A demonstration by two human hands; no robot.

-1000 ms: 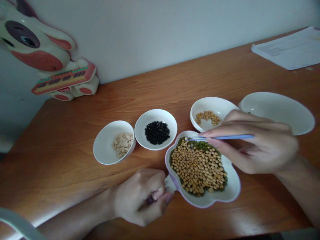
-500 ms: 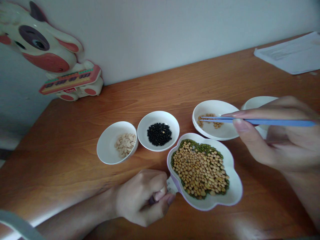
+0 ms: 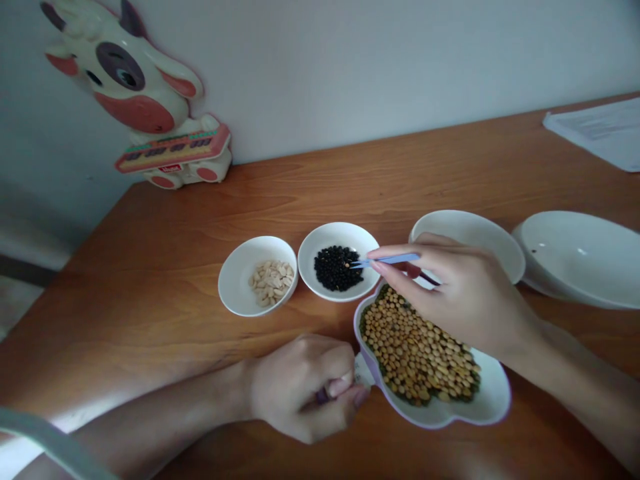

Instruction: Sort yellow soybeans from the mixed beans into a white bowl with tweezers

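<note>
My right hand [image 3: 465,293] holds blue tweezers [image 3: 390,261] between thumb and fingers. Their tips reach over the black beans [image 3: 334,270] in a small white bowl [image 3: 313,243], right beside a single pale bean [image 3: 347,265]. Below that hand is a flower-shaped white dish with a lilac rim [image 3: 495,393], filled with yellow soybeans [image 3: 410,340] and green beans. My left hand [image 3: 305,387] is closed in a fist at the dish's left side, by a pale label with writing [image 3: 363,370]. Something dark purple shows between its thumb and fingers, too hidden to name.
A white bowl of pale flat seeds [image 3: 270,283] stands at the left. Two more white bowls, one [image 3: 465,227] partly behind my right hand and one [image 3: 590,253] farther right, stand beyond the dish. A cow toy with a keyboard [image 3: 173,150] leans by the wall; papers [image 3: 600,130] lie far right.
My right hand has moved left with the tweezers, from the bowl of small yellow-brown pieces to the black bean bowl. The left hand stays by the dish. The view has shifted slightly.
</note>
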